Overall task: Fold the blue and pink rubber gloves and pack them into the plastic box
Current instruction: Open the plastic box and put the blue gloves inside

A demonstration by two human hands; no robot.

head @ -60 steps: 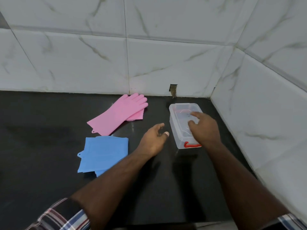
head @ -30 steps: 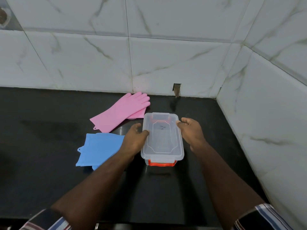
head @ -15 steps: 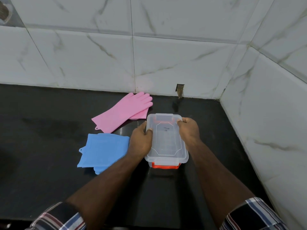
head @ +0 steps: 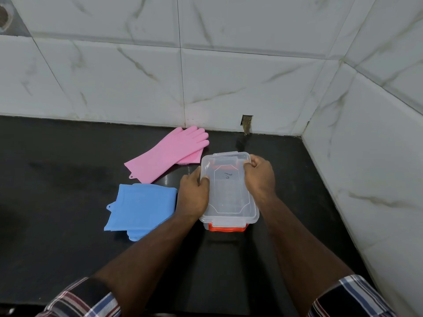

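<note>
Head view: the plastic box (head: 229,191) stands on the dark bench (head: 57,191), its long axis running away from the person. The left hand (head: 193,197) grips its left rim and the right hand (head: 259,173) its right rim. The folded blue gloves (head: 140,207) lie just left of the left hand, nearer than the unfolded pink gloves (head: 169,153) behind. The lid looks shut; its far latch and the box's contents are hard to make out.
</note>
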